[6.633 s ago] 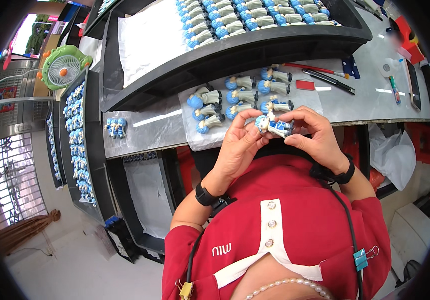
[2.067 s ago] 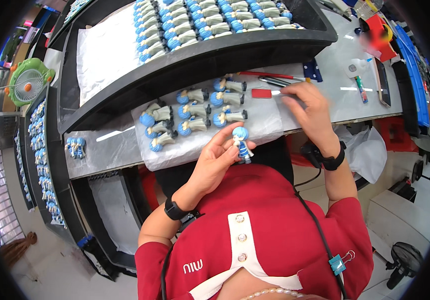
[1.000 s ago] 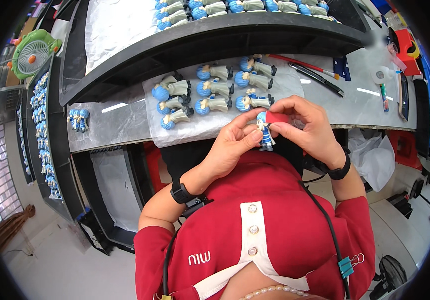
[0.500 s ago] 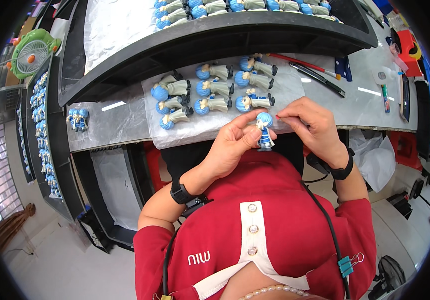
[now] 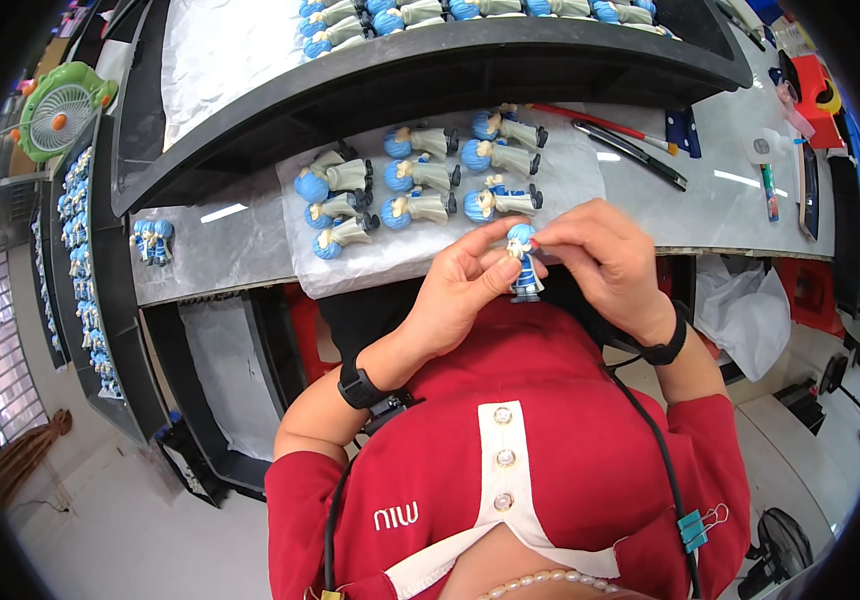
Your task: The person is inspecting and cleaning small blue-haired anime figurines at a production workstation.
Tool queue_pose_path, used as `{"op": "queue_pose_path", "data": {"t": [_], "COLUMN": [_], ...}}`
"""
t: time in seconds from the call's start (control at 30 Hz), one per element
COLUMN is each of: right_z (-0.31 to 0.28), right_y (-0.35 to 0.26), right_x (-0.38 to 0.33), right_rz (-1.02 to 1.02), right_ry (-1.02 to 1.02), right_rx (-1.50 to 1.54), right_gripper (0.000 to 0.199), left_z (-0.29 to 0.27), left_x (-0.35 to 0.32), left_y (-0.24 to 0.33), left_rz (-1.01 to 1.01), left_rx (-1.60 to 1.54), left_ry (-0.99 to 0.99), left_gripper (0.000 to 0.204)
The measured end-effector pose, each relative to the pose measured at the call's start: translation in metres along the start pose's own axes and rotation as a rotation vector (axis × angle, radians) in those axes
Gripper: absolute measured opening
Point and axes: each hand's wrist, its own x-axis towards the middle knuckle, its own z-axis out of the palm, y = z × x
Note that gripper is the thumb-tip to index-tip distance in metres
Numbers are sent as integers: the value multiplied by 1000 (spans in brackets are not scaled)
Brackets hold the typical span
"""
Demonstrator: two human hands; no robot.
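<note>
Head view: grey workbench (image 5: 250, 255) beyond the fingers carries rows of lying figurines (image 5: 420, 185). Left hand (image 5: 465, 290) and right hand (image 5: 600, 260) pinch one blue-haired figurine (image 5: 523, 262) upright between their fingertips.

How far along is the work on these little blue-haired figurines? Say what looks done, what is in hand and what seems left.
Looks done: about ten figurines lie in rows on the clear sheet on the worktop.
In hand: the left hand holds one figurine upright while the right hand pinches at its head.
Left: cannot be counted; more figurines fill the upper shelf, their state unclear.
</note>
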Motion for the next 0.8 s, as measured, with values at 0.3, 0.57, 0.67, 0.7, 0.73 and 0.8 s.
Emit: {"op": "queue_pose_path", "data": {"t": [0.3, 0.57, 0.67, 0.7, 0.73, 0.8], "right_z": [6, 7, -2, -4, -4, -6], "right_y": [5, 1, 9, 13, 12, 7], "right_x": [-4, -4, -4, -4, -3, -5], "right_rz": [-14, -23, -31, 25, 24, 76], "right_ry": [13, -7, 44, 88, 89, 106], "right_rx": [48, -2, -206, -148, -148, -100], "right_gripper": [24, 23, 22, 20, 20, 17], "left_z": [-1, 0, -1, -1, -1, -2], "left_x": [0, 1, -1, 0, -1, -1], "left_y": [0, 1, 2, 1, 0, 0], "left_rz": [0, 2, -6, -6, -5, -6], "left_rx": [-1, 6, -4, -3, -8, -14], "left_ry": [2, -4, -34, -34, -28, -25], "left_gripper": [52, 53, 54, 54, 54, 54]}}
